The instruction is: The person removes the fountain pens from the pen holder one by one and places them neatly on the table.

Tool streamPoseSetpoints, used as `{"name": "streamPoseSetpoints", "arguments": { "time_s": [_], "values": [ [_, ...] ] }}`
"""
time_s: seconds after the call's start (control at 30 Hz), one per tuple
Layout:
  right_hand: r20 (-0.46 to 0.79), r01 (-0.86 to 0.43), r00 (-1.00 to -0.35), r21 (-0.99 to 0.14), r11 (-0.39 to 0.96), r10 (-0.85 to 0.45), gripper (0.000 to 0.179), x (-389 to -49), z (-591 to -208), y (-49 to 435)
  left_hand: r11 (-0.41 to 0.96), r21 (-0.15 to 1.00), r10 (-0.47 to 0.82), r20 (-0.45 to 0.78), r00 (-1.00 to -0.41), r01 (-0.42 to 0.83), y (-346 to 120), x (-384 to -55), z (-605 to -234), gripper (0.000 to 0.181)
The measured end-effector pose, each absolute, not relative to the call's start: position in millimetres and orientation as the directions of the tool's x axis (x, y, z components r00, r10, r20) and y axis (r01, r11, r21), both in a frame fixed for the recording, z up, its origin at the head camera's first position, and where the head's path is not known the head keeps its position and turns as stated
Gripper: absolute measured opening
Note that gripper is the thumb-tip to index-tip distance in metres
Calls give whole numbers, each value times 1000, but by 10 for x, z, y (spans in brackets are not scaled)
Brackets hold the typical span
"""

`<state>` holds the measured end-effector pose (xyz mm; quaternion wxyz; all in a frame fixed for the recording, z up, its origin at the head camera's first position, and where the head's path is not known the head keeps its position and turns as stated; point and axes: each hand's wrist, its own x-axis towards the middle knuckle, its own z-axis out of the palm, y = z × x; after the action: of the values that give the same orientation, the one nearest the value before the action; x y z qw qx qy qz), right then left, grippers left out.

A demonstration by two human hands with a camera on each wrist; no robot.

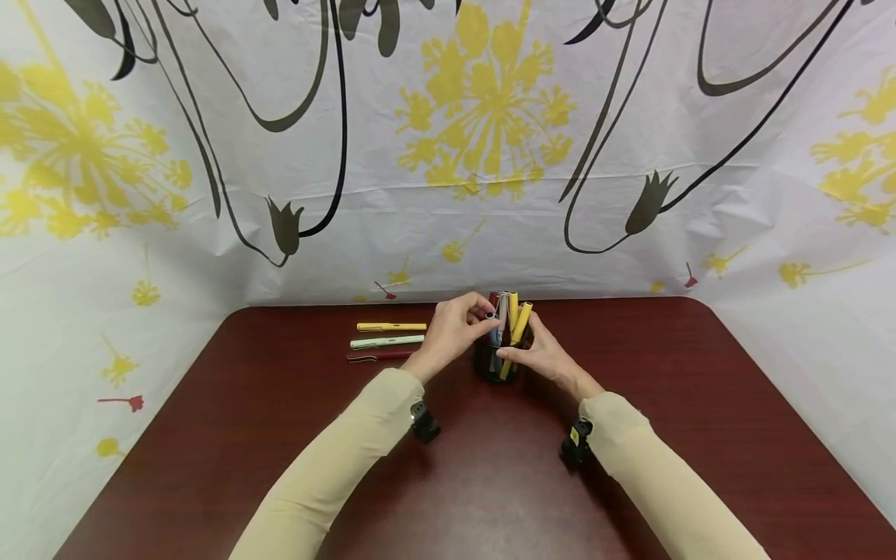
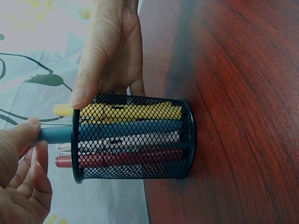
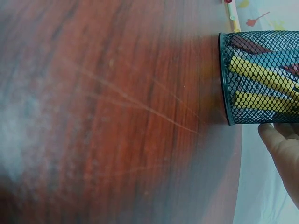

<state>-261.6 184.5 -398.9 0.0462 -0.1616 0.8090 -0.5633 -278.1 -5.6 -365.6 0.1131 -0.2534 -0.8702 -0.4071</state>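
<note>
A black mesh pen cup (image 2: 135, 175) stands upright on the table, holding several pens. My left hand (image 1: 456, 327) pinches the top end of a blue pen (image 2: 55, 134) between thumb and fingers; the rest of that pen is inside the cup. My right hand (image 1: 549, 355) grips the cup from its right side, thumb at the rim, as the left wrist view shows. Yellow pens (image 1: 519, 323), a whitish pen (image 1: 502, 307) and a dark red pen (image 2: 63, 161) also stick out of the cup. The right wrist view shows part of the right hand below the cup.
Left of the cup lie a yellow pen (image 1: 392, 327), a pale green pen (image 1: 387, 341) and a dark red pen (image 1: 378, 358), side by side. The dark red-brown table (image 1: 490, 482) meets a white patterned curtain (image 1: 434, 225) at its back edge.
</note>
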Motion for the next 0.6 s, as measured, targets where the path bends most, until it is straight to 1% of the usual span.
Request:
{"name": "streamPoseSetpoints", "arguments": {
  "time_s": [0.23, 0.4, 0.6],
  "values": [
    [108, -211, -943, -925, 317, -315, 83, -2618, -3994, 1859, 542, 635, 355, 421, -835, 551, -73, -2764, -3664, 18],
    [93, -199, -945, -925, 324, -314, 87, -2608, -3998, 1857, 542, 636, 346, 427, -836, 549, -83, -2756, -3687, 18],
    [99, -204, -944, -925, 320, -315, 85, -2610, -3992, 1853, 530, 642, 322, 452, -832, 554, -97, -2741, -3666, 17]
  ]
}}
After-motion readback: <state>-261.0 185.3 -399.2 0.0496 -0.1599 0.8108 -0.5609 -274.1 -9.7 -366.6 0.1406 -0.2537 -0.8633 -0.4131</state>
